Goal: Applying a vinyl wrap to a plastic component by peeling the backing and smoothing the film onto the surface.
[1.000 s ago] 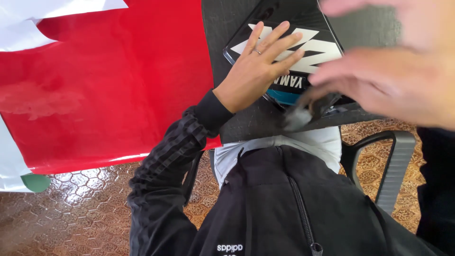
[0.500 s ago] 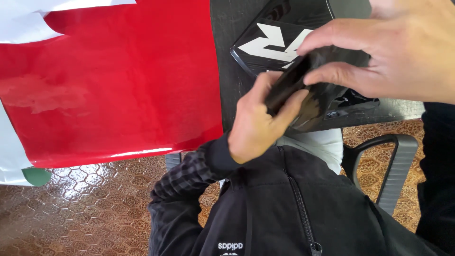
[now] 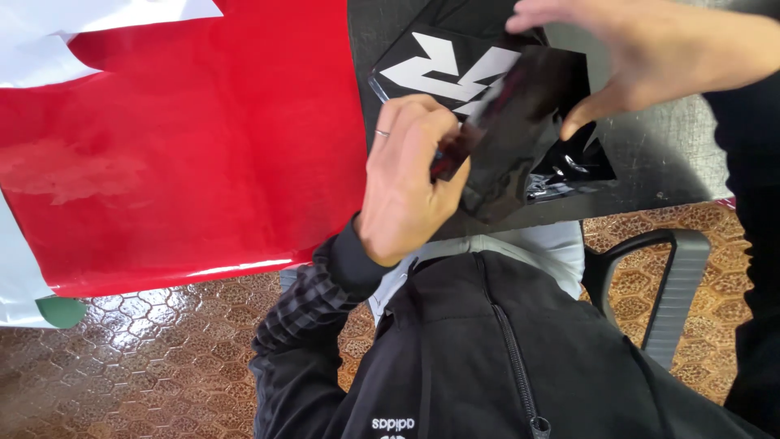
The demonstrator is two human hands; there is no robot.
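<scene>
My left hand (image 3: pixel 406 183) grips the lower left edge of a glossy black film sheet (image 3: pixel 524 138), thumb and fingers closed on it. From above, my right hand (image 3: pixel 650 57) pinches the sheet's upper right edge between thumb and fingers. The sheet is held tilted just above a dark tabletop (image 3: pixel 658 158). Under it lies a black decal with large white shapes (image 3: pixel 443 69), partly covered by the sheet. A crumpled bit of black film (image 3: pixel 569 171) shows at the sheet's lower right.
A big red vinyl sheet (image 3: pixel 187 146) covers the left side and hangs over the edge, with white material (image 3: pixel 81 20) beyond it. A grey chair armrest (image 3: pixel 678 280) stands at the lower right. Brown patterned tiles (image 3: pixel 122 366) make up the floor.
My left hand left the decal, where it lay flat, and closed on the black film's lower edge. My right hand came in and took the film's top edge, raising it.
</scene>
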